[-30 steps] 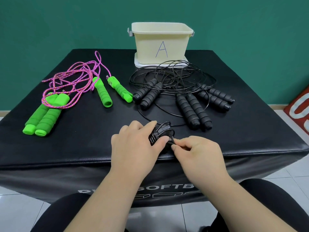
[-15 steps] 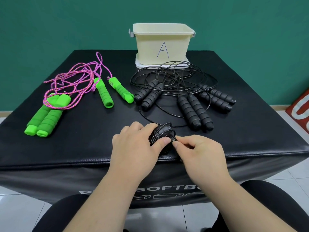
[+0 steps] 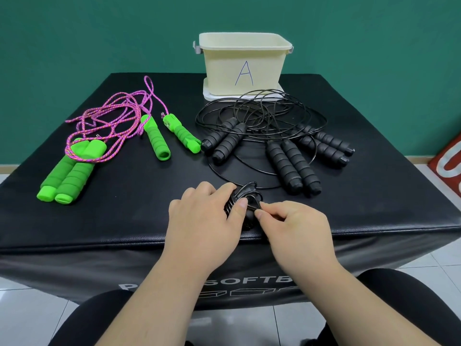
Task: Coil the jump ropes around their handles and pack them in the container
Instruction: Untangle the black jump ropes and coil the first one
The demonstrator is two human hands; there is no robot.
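**Both hands on a coiled black rope at the near edge of the desk**

In the lower middle of the frame we see the left hand (image 3: 204, 216) wrapped round the coiled black rope (image 3: 245, 203), its fingers (image 3: 224, 192) curled over the far side and its thumb pressed onto the windings. The right hand (image 3: 294, 226) sits just beside it. Its thumb and forefinger are closed in a pinch on a strand of the same rope, and the other fingers are tucked under. The bundle rests on the black desk (image 3: 124, 196) near its front edge. We cannot make out the handles under the windings.

Above the hands, in the centre and right of the frame, lies the loose black cord (image 3: 262, 113) in overlapping loops, with three pairs of black handles (image 3: 291, 168) on it. One strand arcs from the bundle up toward that pile.

At the left of the frame we find one pair of green handles (image 3: 67, 176) lying side by side, with the pink rope (image 3: 112, 113) looped over their far ends. Two more green handles (image 3: 154, 138) lie apart nearer the centre.

The cream container (image 3: 244, 63), marked with a letter A, stands upright at the top centre, at the far edge of the desk. It sits on a white lid (image 3: 207, 94), and the loops of the black cord touch that lid. From here we cannot see into the container.
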